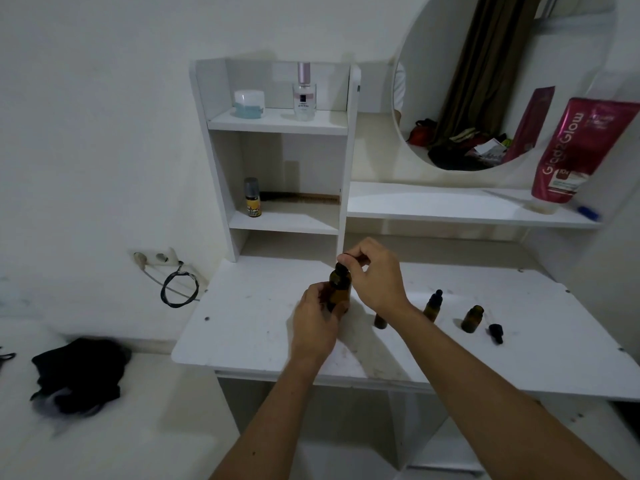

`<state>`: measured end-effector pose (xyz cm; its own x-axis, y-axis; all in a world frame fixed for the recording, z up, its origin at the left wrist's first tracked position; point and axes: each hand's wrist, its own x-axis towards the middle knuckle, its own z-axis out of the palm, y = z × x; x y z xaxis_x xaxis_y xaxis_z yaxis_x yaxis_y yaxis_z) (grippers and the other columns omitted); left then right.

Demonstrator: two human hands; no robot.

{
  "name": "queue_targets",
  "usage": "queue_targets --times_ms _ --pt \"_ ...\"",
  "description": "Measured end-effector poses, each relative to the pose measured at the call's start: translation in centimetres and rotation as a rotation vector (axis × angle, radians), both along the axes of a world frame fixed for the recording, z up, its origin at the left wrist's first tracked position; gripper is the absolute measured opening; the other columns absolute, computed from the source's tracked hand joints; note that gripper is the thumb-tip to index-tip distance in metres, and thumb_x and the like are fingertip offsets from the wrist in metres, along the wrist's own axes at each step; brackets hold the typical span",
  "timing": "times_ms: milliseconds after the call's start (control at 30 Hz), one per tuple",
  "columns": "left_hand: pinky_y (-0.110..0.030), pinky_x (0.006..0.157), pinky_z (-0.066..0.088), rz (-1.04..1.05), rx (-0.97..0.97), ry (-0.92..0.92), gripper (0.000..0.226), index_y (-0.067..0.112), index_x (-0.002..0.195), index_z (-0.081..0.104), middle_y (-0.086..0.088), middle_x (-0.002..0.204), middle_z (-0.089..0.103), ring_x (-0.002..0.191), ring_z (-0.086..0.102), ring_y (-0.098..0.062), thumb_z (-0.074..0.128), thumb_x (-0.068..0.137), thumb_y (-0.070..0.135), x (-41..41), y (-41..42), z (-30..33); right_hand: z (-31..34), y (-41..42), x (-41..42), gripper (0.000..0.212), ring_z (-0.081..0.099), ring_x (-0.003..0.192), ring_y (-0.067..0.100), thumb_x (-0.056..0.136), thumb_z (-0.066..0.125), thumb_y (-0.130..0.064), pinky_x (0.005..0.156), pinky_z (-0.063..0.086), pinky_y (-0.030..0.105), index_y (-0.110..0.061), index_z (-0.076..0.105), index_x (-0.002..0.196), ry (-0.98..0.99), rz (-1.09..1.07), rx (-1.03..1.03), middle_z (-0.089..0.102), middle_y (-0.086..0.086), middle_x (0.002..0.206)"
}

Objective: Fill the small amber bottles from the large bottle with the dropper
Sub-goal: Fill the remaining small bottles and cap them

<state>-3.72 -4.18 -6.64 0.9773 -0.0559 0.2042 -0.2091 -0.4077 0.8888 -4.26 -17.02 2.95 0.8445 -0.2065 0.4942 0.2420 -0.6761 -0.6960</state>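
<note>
My left hand (pixel 317 318) grips the body of the large amber bottle (pixel 341 287), held upright over the white table (pixel 263 327). My right hand (pixel 375 271) pinches the black dropper cap (pixel 343 266) on its neck. To the right stand three small amber bottles: one (pixel 380 321) partly hidden behind my right wrist, one (pixel 433 305) with a black dropper cap on, and one (pixel 472 319) uncapped. A loose black dropper (pixel 496 332) lies beside the uncapped bottle.
A white shelf unit (pixel 348 161) at the back holds a jar (pixel 248 103), a perfume bottle (pixel 304 93), a small spray can (pixel 252 197) and a comb. A pink tube (pixel 575 150) leans by the round mirror (pixel 505 81). Black cloth (pixel 78 374) lies at left.
</note>
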Motion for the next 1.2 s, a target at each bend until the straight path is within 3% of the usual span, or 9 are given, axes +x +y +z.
queue_targets --times_ms 133,267,433,600,833,1067,1200 --pt "-0.019 0.092 0.046 -0.002 0.016 0.001 0.041 0.028 0.129 0.056 0.012 0.123 0.065 0.109 0.061 -0.008 0.073 0.093 0.036 0.1 0.0 -0.1 -0.2 0.1 0.1 0.018 0.062 0.077 0.008 0.093 0.073 -0.016 0.072 0.054 0.024 -0.018 0.064 0.078 -0.013 -0.019 -0.017 0.064 -0.009 0.08" --pt "-0.021 0.094 0.048 -0.006 0.016 0.004 0.041 0.028 0.129 0.056 0.011 0.124 0.066 0.11 0.062 -0.01 0.073 0.092 0.036 0.2 0.0 -0.3 -0.2 0.2 0.1 0.015 0.062 0.078 0.009 0.094 0.073 -0.019 0.073 0.054 0.025 -0.016 0.066 0.08 0.008 -0.026 -0.022 0.065 -0.007 0.082" --pt "-0.03 0.099 0.053 0.003 0.019 0.012 0.041 0.029 0.129 0.055 0.011 0.124 0.065 0.111 0.063 -0.012 0.073 0.092 0.037 0.2 0.0 -0.3 0.4 -0.2 -0.2 0.008 0.064 0.085 0.006 0.097 0.069 -0.024 0.079 0.052 0.021 -0.019 0.073 0.093 0.086 -0.018 0.012 0.07 -0.007 0.091" --pt "-0.039 0.099 0.055 0.001 0.025 0.009 0.043 0.028 0.129 0.055 0.01 0.123 0.065 0.111 0.063 -0.013 0.074 0.091 0.038 0.1 0.1 -0.3 3.1 0.0 -1.2 0.006 0.066 0.088 -0.002 0.097 0.068 -0.021 0.079 0.048 0.007 -0.022 0.074 0.099 0.004 -0.011 0.114 0.072 -0.006 0.098" --pt "-0.02 0.089 0.051 0.055 -0.135 0.017 0.059 0.02 0.139 0.05 0.007 0.126 0.059 0.11 0.061 -0.012 0.077 0.089 0.037 -1.4 0.7 0.7 8.7 -2.3 -4.8 0.012 0.067 0.092 -0.003 0.097 0.069 -0.018 0.082 0.05 0.008 -0.013 0.075 0.106 -0.219 -0.04 0.2 0.074 -0.006 0.099" --pt "-0.013 0.07 0.047 0.207 -0.408 0.06 0.038 0.02 0.127 0.053 0.001 0.098 0.064 0.095 0.065 -0.016 0.068 0.096 0.035 -4.4 -0.1 2.7 8.1 -10.4 -10.8 0.012 0.07 0.094 0.002 0.098 0.069 -0.021 0.085 0.052 0.011 -0.017 0.075 0.108 -0.216 -0.137 0.157 0.074 -0.012 0.098" --pt "-0.01 0.07 0.05 0.126 -0.433 0.003 0.024 0.022 0.112 0.058 -0.001 0.092 0.066 0.082 0.063 -0.01 0.072 0.094 0.029 -8.0 -3.9 2.7 6.2 -15.5 -13.8 0.012 0.071 0.094 0.005 0.097 0.069 -0.023 0.087 0.056 0.018 -0.024 0.074 0.108 -0.145 -0.255 0.177 0.075 -0.013 0.096"
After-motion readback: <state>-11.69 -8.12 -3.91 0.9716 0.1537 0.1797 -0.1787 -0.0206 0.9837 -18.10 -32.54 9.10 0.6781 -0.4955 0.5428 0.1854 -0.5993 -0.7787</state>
